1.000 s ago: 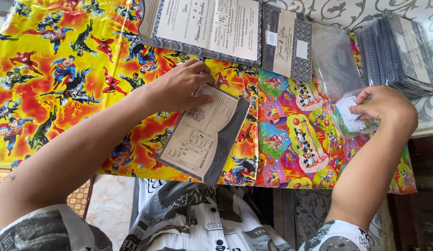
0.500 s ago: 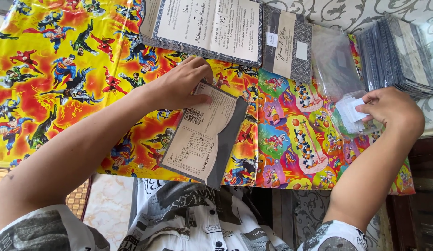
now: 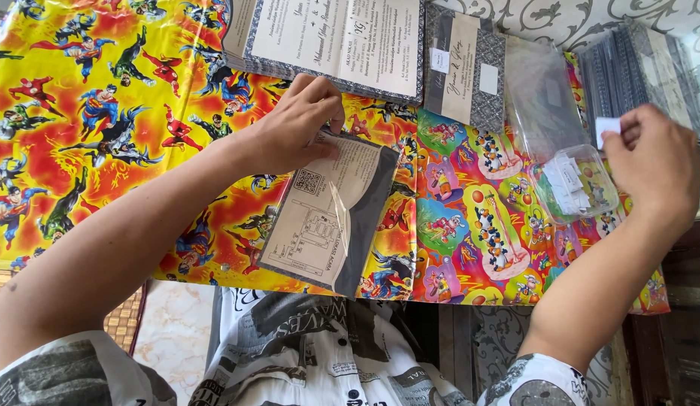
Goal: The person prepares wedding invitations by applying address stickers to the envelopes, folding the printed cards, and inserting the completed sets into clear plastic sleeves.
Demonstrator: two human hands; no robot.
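My left hand (image 3: pixel 293 128) presses flat on the card (image 3: pixel 327 214), at its top edge on the worktop (image 3: pixel 102 113). My right hand (image 3: pixel 654 165) pinches a white sticker (image 3: pixel 607 128) above the tub (image 3: pixel 575 184), well apart.

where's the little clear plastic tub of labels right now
In the head view the clear tub sits on the colourful table cover at right, just left of the right hand, below the grey card stack.

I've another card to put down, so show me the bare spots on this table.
Free: yellow cloth beyond the left hand; patch between folded card and clear tub. Crowded: far edge, with card stack and sleeves, by the right hand.
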